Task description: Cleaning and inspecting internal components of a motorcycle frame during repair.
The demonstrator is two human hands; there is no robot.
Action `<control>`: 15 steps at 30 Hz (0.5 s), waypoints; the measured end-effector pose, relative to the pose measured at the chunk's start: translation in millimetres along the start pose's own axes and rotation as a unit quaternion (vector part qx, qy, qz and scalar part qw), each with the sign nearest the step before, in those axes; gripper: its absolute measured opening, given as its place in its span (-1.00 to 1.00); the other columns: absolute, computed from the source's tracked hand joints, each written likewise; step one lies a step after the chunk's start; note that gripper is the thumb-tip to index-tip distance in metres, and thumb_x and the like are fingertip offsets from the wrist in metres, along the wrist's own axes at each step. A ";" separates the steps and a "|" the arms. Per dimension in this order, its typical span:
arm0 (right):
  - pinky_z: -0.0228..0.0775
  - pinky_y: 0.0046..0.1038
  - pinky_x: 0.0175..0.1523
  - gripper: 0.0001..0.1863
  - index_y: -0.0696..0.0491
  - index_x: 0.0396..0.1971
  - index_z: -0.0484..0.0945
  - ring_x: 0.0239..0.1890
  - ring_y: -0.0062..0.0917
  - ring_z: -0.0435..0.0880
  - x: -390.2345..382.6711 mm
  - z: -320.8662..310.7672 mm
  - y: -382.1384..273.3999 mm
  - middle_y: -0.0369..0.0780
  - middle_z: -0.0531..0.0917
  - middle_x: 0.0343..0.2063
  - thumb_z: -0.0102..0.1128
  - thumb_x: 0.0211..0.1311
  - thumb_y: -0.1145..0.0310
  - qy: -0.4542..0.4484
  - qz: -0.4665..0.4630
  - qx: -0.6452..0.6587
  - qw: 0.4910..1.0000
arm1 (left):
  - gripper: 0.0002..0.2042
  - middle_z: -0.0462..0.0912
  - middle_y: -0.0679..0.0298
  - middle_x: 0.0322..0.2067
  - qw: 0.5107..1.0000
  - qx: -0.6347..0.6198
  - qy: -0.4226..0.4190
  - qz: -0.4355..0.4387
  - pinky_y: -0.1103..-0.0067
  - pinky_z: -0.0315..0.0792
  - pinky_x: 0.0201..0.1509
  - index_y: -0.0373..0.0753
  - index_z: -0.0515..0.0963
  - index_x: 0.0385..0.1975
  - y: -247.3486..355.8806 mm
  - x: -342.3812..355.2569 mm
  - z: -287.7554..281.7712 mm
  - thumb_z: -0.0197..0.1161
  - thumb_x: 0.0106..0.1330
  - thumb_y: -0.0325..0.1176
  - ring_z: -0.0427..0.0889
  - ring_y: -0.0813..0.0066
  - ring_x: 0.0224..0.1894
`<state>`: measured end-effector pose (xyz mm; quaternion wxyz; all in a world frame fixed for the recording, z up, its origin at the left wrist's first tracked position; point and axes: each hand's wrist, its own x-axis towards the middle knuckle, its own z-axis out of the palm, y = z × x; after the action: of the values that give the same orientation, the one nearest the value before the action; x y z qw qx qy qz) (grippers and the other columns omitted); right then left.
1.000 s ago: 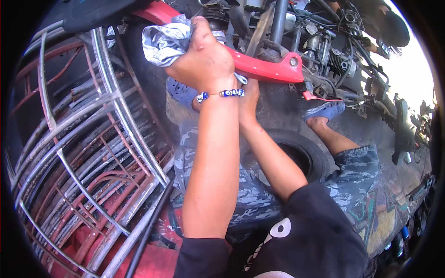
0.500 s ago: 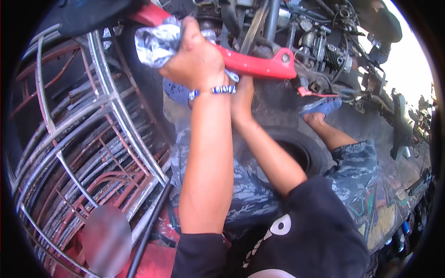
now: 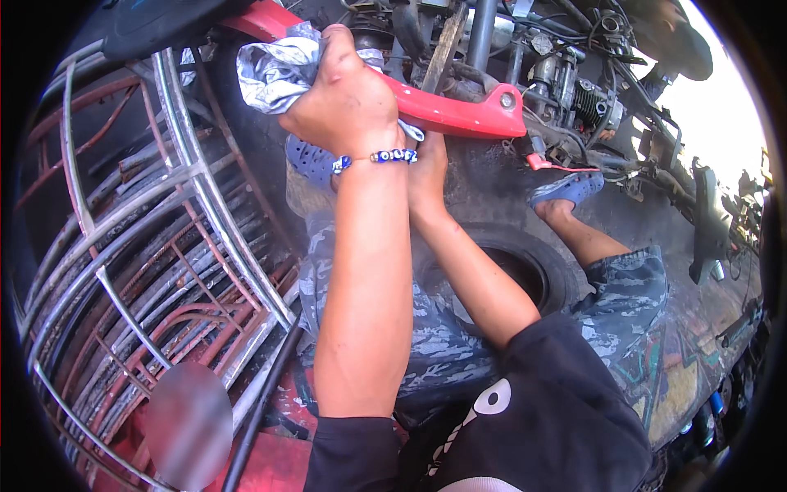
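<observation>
My left hand (image 3: pixel 348 94), with a beaded bracelet at the wrist, is closed around a crumpled grey-and-white cloth (image 3: pixel 275 74). It presses the cloth against a curved red bar (image 3: pixel 459 117) that has a bolt eye at its right end. Just below the bar is my right hand (image 3: pixel 428 168); its fingers are hidden behind the bar and a small fold of cloth, so their grip cannot be made out. The bar runs from the upper left, under a black part (image 3: pixel 164 29), to the middle of the view.
Stacked metal frames and rods (image 3: pixel 188 205) fill the left side. A tyre (image 3: pixel 557 271) lies between my legs. Engine parts with cables (image 3: pixel 566 82) stand at the upper right, where another person (image 3: pixel 672 41) is partly seen. A black pole (image 3: pixel 262 402) slants at lower left.
Both hands stay almost in the same place at the red bar. The cloth's folds lie slightly differently, and the person at the upper right has shifted a little.
</observation>
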<state>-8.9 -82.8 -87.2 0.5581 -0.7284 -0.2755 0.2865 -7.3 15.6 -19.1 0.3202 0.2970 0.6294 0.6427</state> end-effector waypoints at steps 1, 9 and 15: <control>0.37 -0.14 -0.16 -0.78 0.16 -0.14 0.41 -0.21 0.02 0.57 -2.4 -1.5 0.1 0.09 0.59 -0.31 -0.02 0.27 0.39 0.005 0.021 -0.012 1.000 | -0.80 0.60 0.27 -0.64 0.999 0.020 0.010 0.038 0.45 0.37 -0.41 -0.45 0.51 -0.67 -5.6 0.5 -1.1 0.29 0.01 -0.41 0.45 0.48 -0.62; 0.38 -0.14 -0.18 -0.76 0.15 -0.12 0.41 -0.23 0.03 0.58 0.6 -2.9 1.3 0.09 0.59 -0.32 0.03 0.24 0.39 0.017 -0.002 -0.027 0.999 | -0.82 0.57 0.29 -0.66 1.000 0.009 0.011 0.004 0.46 0.34 -0.44 -0.43 0.50 -0.69 4.3 -1.7 0.3 0.28 0.00 -0.44 0.41 0.47 -0.63; 0.39 -0.17 -0.22 -0.81 0.15 -0.20 0.45 -0.26 0.01 0.59 1.4 0.7 -0.8 0.09 0.60 -0.36 0.03 0.23 0.42 0.015 0.036 -0.001 0.999 | -0.71 0.51 0.32 -0.72 0.999 0.026 0.027 -0.006 0.47 0.31 -0.49 -0.46 0.43 -0.79 7.2 -6.6 1.7 0.30 0.01 -0.41 0.34 0.53 -0.66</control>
<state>-8.5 -81.1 -86.8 0.5503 -0.7430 -0.2408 0.2953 -2.2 11.4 -11.8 0.2987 0.2841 0.6560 0.6322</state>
